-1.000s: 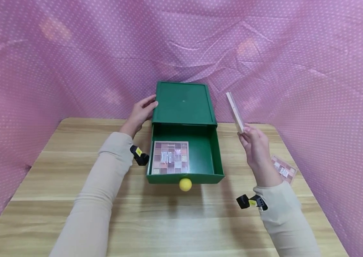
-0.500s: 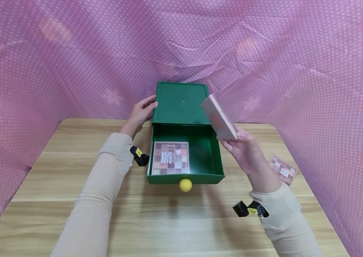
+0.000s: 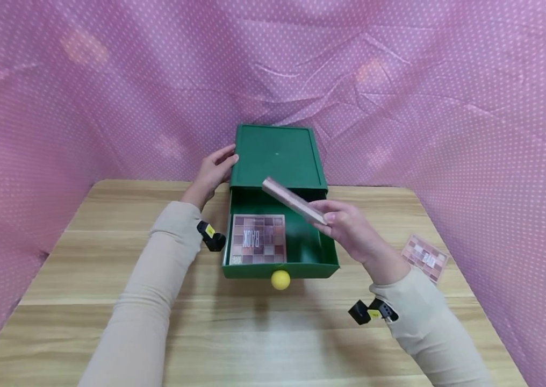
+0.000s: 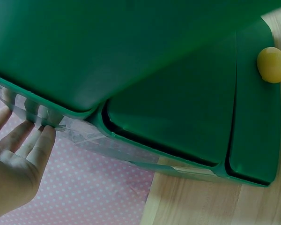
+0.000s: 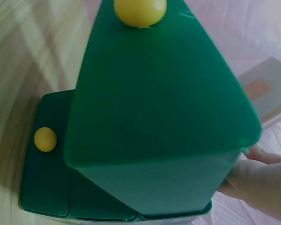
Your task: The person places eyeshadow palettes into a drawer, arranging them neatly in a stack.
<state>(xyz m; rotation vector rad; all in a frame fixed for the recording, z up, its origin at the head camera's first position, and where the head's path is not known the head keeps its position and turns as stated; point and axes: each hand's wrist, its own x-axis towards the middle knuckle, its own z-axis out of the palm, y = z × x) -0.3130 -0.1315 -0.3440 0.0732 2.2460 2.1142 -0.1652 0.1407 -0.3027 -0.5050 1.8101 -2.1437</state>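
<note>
My right hand (image 3: 350, 231) pinches one end of an eyeshadow palette (image 3: 294, 201), which is tilted, edge towards me, above the pulled-out top drawer (image 3: 302, 270). In the right wrist view, the palette's pale underside (image 5: 271, 89) shows beyond the drawer, which partly hides the hand (image 5: 267, 183). Inside the drawer, on its left, another eyeshadow palette (image 3: 258, 240) lies flat with its colour grid up. My left hand (image 3: 212, 172) rests against the left side of the green drawer unit (image 3: 275, 156); its extended fingers (image 4: 44, 145) touch the clear side wall.
A third palette (image 3: 425, 259) lies on the wooden table (image 3: 108, 258) at the right, near my right forearm. A yellow knob (image 3: 280, 280) sticks out from the drawer front. Lower drawers (image 4: 178, 108) sit pushed in beneath it. A pink dotted cloth (image 3: 157, 80) hangs behind and around.
My right hand has carried the palette leftward from beside the drawer unit to over the open drawer, turning and lowering it. My left hand stays at the unit's side.
</note>
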